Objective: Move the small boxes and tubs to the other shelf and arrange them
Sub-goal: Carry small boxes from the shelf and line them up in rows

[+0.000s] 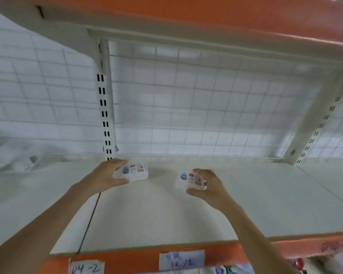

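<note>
From the head view, two small white boxes are over the cream shelf (166,214) near its wire-grid back (206,105): the left hand (105,175) curls its fingers and thumb round the left box (136,172), and the right hand (208,187) pinches the right box (188,179) between thumb and fingers; whether either touches the board I cannot tell. Both carry a blue round emblem and red marks, too blurred to read. On the orange shelf edge (216,252), two paper tags: the left tag (86,267) reads "04-2", while the blue handwriting on the middle tag (181,260) is illegible.

Matt cream shelf board (166,210), wire-mesh back panel (206,99), glossy printed small boxes (136,172), paper labels (181,260).
</note>
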`<state>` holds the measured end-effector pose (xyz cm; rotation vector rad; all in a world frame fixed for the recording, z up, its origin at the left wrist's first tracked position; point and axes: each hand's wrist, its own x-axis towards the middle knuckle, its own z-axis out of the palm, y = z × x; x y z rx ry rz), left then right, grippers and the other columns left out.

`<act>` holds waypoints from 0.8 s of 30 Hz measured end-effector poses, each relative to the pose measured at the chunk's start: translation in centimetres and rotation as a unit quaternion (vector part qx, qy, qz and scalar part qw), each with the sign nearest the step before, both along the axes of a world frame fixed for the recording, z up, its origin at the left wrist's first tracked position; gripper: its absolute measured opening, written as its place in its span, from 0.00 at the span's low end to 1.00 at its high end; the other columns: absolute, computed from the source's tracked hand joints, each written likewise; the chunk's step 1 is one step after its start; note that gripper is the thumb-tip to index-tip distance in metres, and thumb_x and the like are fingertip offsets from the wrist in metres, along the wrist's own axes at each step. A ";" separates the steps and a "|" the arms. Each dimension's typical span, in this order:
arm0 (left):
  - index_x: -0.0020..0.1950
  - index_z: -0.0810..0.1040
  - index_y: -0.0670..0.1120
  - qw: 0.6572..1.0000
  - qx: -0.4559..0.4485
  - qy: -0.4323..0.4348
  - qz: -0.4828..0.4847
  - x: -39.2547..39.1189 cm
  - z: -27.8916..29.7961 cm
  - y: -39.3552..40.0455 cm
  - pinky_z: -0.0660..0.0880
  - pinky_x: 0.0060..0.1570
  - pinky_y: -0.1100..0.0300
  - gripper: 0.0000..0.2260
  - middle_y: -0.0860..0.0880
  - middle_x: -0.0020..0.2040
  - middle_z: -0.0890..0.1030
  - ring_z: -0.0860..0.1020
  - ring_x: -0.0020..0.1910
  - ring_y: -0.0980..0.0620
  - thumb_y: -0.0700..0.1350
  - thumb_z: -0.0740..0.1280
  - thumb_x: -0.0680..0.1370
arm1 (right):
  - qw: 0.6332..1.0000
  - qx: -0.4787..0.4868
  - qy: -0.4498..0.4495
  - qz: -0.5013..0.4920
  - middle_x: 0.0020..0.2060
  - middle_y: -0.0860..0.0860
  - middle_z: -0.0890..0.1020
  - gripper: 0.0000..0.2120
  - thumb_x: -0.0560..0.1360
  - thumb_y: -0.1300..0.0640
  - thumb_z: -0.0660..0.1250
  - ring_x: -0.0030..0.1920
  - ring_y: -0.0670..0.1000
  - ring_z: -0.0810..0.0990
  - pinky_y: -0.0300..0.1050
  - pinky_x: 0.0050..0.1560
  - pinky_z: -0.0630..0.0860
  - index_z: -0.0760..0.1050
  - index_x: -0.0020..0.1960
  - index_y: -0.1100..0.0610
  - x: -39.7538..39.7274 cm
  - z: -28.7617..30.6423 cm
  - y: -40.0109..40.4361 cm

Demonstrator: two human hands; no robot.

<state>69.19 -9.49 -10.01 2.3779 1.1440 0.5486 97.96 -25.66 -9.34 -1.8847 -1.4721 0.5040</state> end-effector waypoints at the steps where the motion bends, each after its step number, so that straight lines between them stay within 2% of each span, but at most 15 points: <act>1: 0.71 0.65 0.46 1.000 0.010 0.020 0.018 0.2 -0.1 0.2 0.66 0.63 0.61 0.30 0.49 0.66 0.70 0.70 0.62 0.53 0.47 0.72 0.72 | 1.000 -0.006 0.000 0.020 0.60 0.49 0.67 0.32 0.66 0.53 0.76 0.58 0.50 0.71 0.38 0.58 0.69 0.68 0.66 0.53 0.4 -0.1 1.0; 5: 0.73 0.62 0.45 0.993 0.048 0.069 0.085 1.2 -0.8 0.3 0.61 0.66 0.61 0.29 0.49 0.72 0.65 0.66 0.68 0.51 0.49 0.68 0.75 | 0.996 -0.015 0.021 0.089 0.60 0.48 0.64 0.31 0.67 0.53 0.75 0.58 0.47 0.69 0.32 0.54 0.64 0.67 0.67 0.53 0.3 -0.8 5.1; 8: 0.71 0.65 0.43 0.984 0.099 0.065 0.133 2.3 -1.9 -0.3 0.60 0.67 0.61 0.24 0.50 0.73 0.62 0.63 0.70 0.51 0.46 0.65 0.77 | 0.994 -0.010 0.032 0.107 0.60 0.48 0.64 0.31 0.68 0.54 0.74 0.55 0.43 0.67 0.27 0.52 0.61 0.66 0.68 0.53 -0.6 -1.5 7.5; 12: 0.64 0.73 0.43 0.974 0.135 0.045 0.175 2.8 -3.1 -0.6 0.69 0.63 0.53 0.16 0.47 0.68 0.69 0.68 0.65 0.45 0.44 0.65 0.77 | 0.994 -0.017 0.037 0.104 0.65 0.51 0.61 0.33 0.69 0.56 0.72 0.53 0.43 0.67 0.27 0.51 0.62 0.63 0.71 0.56 -1.8 -2.3 10.0; 15: 0.61 0.74 0.43 0.972 0.135 0.009 0.194 2.9 -3.3 -0.3 0.72 0.57 0.53 0.14 0.47 0.62 0.74 0.72 0.59 0.45 0.42 0.66 0.76 | 0.995 -0.011 0.033 0.095 0.66 0.51 0.61 0.32 0.70 0.57 0.70 0.55 0.44 0.67 0.30 0.55 0.63 0.63 0.71 0.56 -2.5 -2.7 11.3; 17: 0.60 0.74 0.42 0.969 0.133 -0.008 0.206 3.1 -3.3 -0.1 0.72 0.54 0.55 0.13 0.47 0.61 0.74 0.74 0.57 0.45 0.40 0.65 0.76 | 0.996 0.004 0.053 0.073 0.64 0.51 0.62 0.28 0.69 0.59 0.70 0.53 0.45 0.69 0.35 0.56 0.69 0.67 0.67 0.57 -3.1 -3.0 11.8; 18: 0.60 0.74 0.41 0.968 0.130 -0.018 0.214 3.1 -3.3 0.0 0.72 0.52 0.56 0.13 0.46 0.61 0.73 0.75 0.56 0.44 0.40 0.65 0.76 | 0.996 0.021 0.065 0.059 0.62 0.51 0.63 0.25 0.68 0.59 0.71 0.51 0.46 0.71 0.36 0.52 0.72 0.69 0.63 0.58 -3.4 -3.2 12.0; 20: 0.60 0.73 0.40 0.965 0.121 -0.036 0.228 3.3 -3.4 0.2 0.72 0.50 0.55 0.13 0.44 0.61 0.72 0.76 0.54 0.43 0.39 0.65 0.76 | 0.994 0.053 0.085 0.034 0.54 0.50 0.65 0.19 0.67 0.62 0.72 0.47 0.48 0.72 0.32 0.43 0.70 0.70 0.55 0.59 -3.8 -3.5 12.3; 24: 0.61 0.73 0.40 0.963 0.110 -0.053 0.239 3.2 -3.5 0.9 0.74 0.51 0.53 0.14 0.43 0.58 0.73 0.77 0.50 0.42 0.39 0.66 0.75 | 0.993 0.061 0.098 0.014 0.50 0.50 0.66 0.16 0.66 0.61 0.72 0.49 0.52 0.73 0.39 0.43 0.70 0.69 0.49 0.57 -4.2 -3.9 13.4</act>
